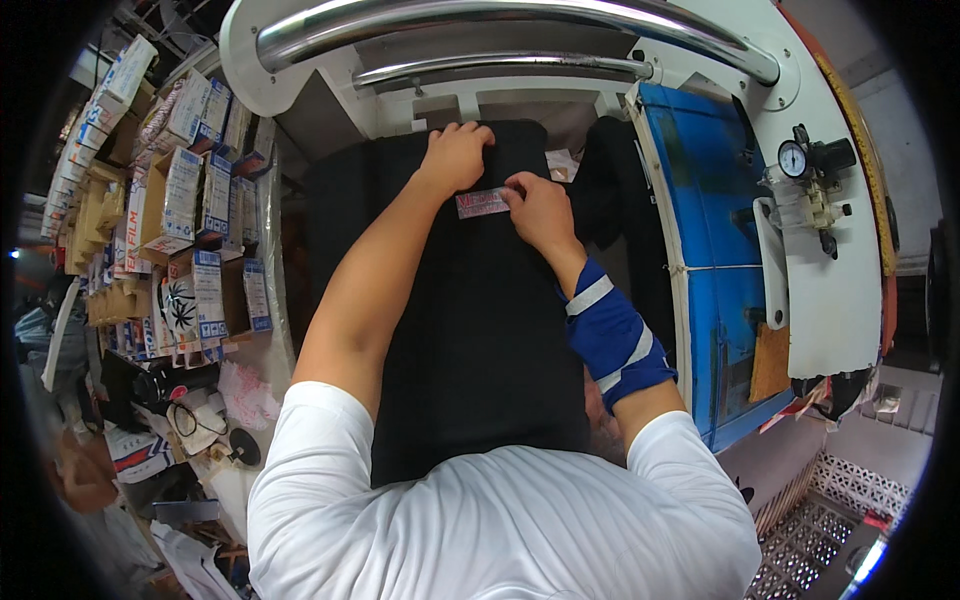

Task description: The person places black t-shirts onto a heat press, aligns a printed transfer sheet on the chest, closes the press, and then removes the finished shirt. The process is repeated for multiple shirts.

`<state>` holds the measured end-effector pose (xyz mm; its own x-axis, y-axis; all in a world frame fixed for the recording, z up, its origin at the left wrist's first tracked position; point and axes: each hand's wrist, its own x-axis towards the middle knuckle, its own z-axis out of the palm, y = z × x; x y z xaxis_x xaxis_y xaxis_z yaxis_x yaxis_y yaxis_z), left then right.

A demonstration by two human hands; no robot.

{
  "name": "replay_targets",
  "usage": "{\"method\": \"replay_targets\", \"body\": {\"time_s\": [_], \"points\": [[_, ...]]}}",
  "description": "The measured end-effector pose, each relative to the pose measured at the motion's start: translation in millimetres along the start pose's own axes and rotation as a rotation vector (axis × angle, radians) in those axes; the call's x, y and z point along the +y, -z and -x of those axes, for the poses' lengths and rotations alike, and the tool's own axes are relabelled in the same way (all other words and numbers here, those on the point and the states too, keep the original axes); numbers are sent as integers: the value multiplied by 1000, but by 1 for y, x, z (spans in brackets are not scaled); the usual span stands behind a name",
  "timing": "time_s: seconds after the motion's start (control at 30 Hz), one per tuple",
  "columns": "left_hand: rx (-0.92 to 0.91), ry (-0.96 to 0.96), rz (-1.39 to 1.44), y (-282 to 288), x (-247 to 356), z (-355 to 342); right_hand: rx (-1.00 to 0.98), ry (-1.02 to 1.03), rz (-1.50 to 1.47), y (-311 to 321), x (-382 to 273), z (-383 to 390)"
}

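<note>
pale red-printed rectangular strip [480, 203], long axis left-right, is pinched at right end by right hand [541, 212]; left hand [455, 158] curled beyond left end on black cloth [480, 320], grip unclear.

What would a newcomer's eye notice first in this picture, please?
Probably the blue striped sleeve below the right hand, and the small printed strip which that hand touches, on black cloth. Next, perhaps the thick shiny bar across the top and the stacked boxes at the left.
</note>
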<state>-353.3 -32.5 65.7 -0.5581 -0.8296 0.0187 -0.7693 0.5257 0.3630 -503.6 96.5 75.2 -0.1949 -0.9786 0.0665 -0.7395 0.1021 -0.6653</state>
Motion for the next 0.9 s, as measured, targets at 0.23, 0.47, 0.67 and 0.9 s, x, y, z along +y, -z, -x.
{"method": "replay_targets", "body": {"time_s": [0.23,0.47,0.67,0.9], "points": [[229,-13,45,18,-4,21,24,68,102,-4,-1,-7],[421,18,-47,-9,41,162,144,300,275,2,-6,38],[392,93,-129,-26,51,180,78,433,362,-11,5,70],[373,131,-129,-29,55,189,137,444,321,-12,12,80]]}}
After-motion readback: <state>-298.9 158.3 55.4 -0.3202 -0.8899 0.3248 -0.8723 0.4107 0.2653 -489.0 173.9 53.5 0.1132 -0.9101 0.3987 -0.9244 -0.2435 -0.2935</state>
